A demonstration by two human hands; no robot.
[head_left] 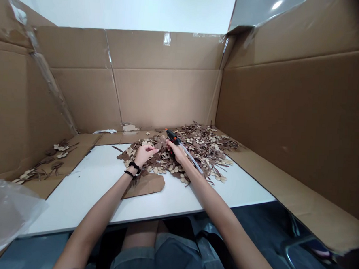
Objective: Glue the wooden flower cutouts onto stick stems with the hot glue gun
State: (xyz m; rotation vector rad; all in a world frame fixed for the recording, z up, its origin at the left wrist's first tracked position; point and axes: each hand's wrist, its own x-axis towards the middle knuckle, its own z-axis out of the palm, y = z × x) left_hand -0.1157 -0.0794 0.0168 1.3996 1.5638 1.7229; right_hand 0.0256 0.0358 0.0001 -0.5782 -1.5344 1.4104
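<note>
My right hand (175, 150) is wrapped round a black glue gun (172, 137) with an orange tip, which points up and to the left. A clear glue stick (192, 157) trails from its back, along my forearm. To the left, my left hand (146, 153) is closed in a pinch at the near edge of the pile; whatever lies between its fingertips is too small to make out. Brown and cream flower-like pieces and thin brown strips form a large pile (209, 146) around and behind both hands. A flat cardboard piece (147, 185) lies below my left wrist.
The white board (88, 185) lies on the table, with tall cardboard walls (166, 93) at the back and sides. More finished-looking flower pieces (58, 153) rest on cardboard at the left. A clear plastic bag (7, 217) is at the near left.
</note>
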